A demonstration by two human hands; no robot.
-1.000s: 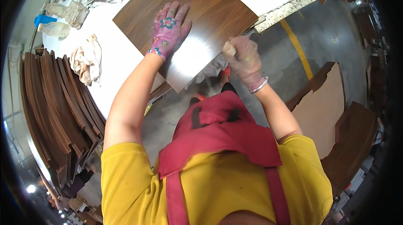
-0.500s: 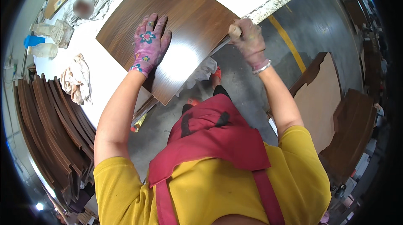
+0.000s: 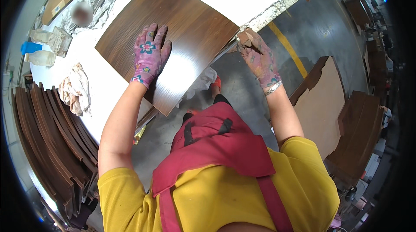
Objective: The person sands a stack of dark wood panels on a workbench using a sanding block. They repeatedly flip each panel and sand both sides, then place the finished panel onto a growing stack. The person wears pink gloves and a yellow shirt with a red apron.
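Observation:
A dark brown wood-grain panel (image 3: pixel 186 15) lies on the white-covered table, its near corner jutting past the table's edge. On its left part rests my left hand (image 3: pixel 148 54), in a purple flowered glove, flat with the fingers stretched out. My right hand (image 3: pixel 262 63), in a similar stained glove, is at the panel's right corner. Its fingers are closed round a small brown block (image 3: pixel 245 38), which is close to the panel's edge; I cannot tell whether they touch.
At the left, a crumpled cloth (image 3: pixel 75 88) and clear bottles (image 3: pixel 41 58) lie on the table (image 3: pixel 104 82). Below them stand several stacked brown panels (image 3: pixel 52 132). More boards (image 3: pixel 318 106) lean at the right, beside a yellow floor line (image 3: pixel 288 49).
My right hand has turned at the wrist, so more of the block and of the glove's pattern shows. The left hand stays flat on the panel. The whole view has shifted slightly.

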